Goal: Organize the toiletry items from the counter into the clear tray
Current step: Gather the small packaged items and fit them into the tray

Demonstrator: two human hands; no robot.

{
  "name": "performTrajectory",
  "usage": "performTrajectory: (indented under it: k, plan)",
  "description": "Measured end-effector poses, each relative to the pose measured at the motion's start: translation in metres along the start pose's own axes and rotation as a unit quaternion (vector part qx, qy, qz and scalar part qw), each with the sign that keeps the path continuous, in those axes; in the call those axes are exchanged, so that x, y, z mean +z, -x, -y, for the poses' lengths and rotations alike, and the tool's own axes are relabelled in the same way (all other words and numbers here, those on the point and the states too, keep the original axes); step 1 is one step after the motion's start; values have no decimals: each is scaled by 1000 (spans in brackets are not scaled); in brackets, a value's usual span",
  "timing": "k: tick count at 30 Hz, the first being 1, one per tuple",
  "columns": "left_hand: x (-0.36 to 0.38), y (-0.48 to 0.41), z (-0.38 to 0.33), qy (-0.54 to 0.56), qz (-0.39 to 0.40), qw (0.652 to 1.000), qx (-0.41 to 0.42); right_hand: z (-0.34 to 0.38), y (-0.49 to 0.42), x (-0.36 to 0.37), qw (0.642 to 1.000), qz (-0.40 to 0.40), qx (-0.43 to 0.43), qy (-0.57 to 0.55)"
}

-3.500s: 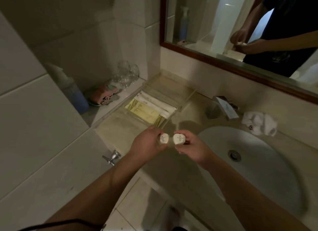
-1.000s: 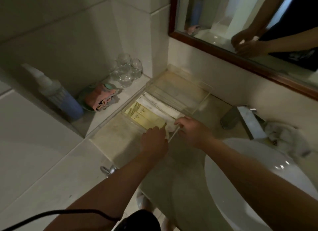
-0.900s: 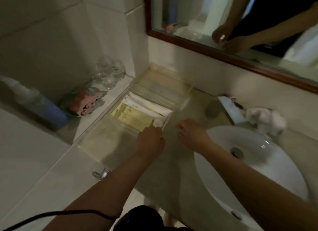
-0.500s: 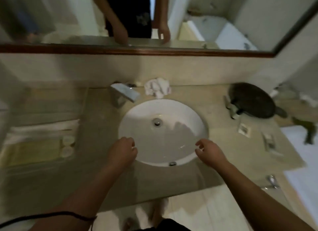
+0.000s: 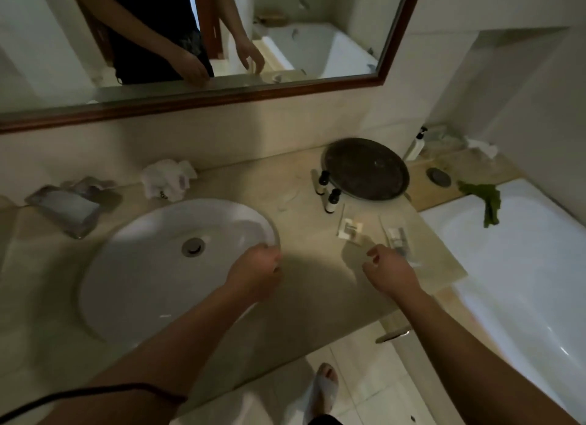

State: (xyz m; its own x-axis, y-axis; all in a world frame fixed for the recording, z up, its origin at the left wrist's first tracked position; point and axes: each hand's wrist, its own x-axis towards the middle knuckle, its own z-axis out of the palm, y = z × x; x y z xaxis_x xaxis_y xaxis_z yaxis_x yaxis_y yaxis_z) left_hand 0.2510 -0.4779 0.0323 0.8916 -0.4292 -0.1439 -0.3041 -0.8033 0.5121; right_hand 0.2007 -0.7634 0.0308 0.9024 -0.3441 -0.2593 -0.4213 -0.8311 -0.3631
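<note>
On the beige counter right of the sink lie a small white sachet [image 5: 349, 229] and a clear-wrapped packet [image 5: 398, 238]. Two small dark-capped bottles [image 5: 322, 181] [image 5: 332, 200] stand beside a round dark tray [image 5: 366, 168]. My right hand [image 5: 390, 272] hovers just in front of the clear-wrapped packet, fingers loosely curled and holding nothing. My left hand [image 5: 256, 271] hangs over the sink's right rim, fingers curled, with nothing visible in it. The clear tray is out of view to the left.
The white sink [image 5: 133, 266] fills the left-centre, with the faucet [image 5: 65, 207] and a crumpled white cloth [image 5: 168, 179] behind it. A bathtub [image 5: 523, 266] borders the counter's right end. A pump bottle [image 5: 416, 144] stands at the far right. The mirror hangs above.
Both hands left two small round items in the clear tray and pulled away empty. The view swung right past the sink, and my right hand now reaches toward the packets.
</note>
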Motion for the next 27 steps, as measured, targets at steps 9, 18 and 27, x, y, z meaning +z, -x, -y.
performTrajectory:
  k: [9, 18, 27]
  plan:
    - [68, -109, -108, 31, 48, 990, -126, -88, -72, -32, 999, -25, 12, 26]
    - [96, -162, -149, 20, -24, 976, -214, -96, -93, -31, 999, -17, 22, -34]
    - [105, -173, -157, 69, -9, 968, -242, -104, -99, -29, 997, 35, 25, -64]
